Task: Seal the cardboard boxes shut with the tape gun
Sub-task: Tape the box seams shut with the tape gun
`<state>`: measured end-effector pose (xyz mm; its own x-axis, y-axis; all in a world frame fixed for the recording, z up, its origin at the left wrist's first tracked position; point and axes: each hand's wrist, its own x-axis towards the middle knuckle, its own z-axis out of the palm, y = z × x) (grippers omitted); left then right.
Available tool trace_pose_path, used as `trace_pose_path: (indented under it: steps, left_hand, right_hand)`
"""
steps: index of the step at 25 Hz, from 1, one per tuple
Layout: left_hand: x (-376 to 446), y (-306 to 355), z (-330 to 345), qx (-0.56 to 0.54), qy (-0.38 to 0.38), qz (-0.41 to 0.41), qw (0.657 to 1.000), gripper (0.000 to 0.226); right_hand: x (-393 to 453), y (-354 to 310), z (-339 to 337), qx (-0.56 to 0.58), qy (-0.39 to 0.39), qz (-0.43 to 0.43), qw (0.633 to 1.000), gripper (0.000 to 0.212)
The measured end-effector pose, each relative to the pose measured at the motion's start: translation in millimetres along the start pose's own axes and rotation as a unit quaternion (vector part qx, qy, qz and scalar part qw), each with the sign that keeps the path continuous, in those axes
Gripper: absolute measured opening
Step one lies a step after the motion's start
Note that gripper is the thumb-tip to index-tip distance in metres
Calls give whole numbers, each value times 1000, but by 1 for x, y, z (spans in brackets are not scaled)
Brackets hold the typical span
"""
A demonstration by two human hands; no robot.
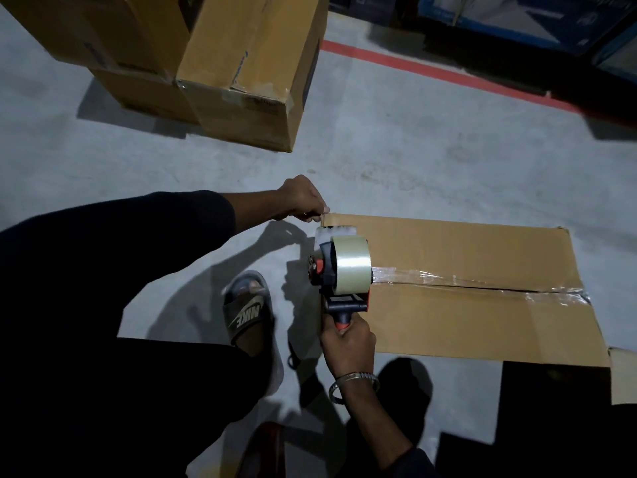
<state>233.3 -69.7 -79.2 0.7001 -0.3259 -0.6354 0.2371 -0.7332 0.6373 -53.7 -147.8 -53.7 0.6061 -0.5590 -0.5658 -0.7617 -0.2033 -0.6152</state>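
A flat brown cardboard box (465, 315) lies on the grey floor in front of me, its two top flaps meeting at a centre seam. Clear tape (465, 281) runs along that seam from the far right edge to the left edge. The tape gun (341, 270), dark with red parts and a clear tape roll, sits at the box's left edge over the seam. My right hand (346, 343) grips its handle from below. My left hand (303, 200) pinches the box's far left corner, fingers curled on the edge.
Several stacked cardboard boxes (241, 81) stand on the floor at the upper left. A red line (431, 72) crosses the floor beyond. Dark shelving with packages (517, 19) fills the top right. My sandalled foot (248, 308) rests left of the box.
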Motion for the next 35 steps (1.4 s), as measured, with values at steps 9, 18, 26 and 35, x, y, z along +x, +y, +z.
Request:
trace_pose_path:
  steps: [9, 18, 26, 35]
  left_hand:
    - [-4, 3, -3, 159, -20, 55, 986, 21]
    - [-10, -12, -8, 222, 8, 274, 936, 17]
    - [-20, -18, 17, -59, 86, 49, 993, 24]
    - [-32, -18, 16, -36, 90, 47, 994, 25]
  right_hand:
    - [2, 0, -3, 8, -20, 15, 1000, 33]
    - [6, -13, -4, -71, -55, 52, 995, 33]
    - [-6, -17, -5, -95, -48, 75, 991, 27]
    - [-47, 11, -14, -142, -53, 126, 980, 31]
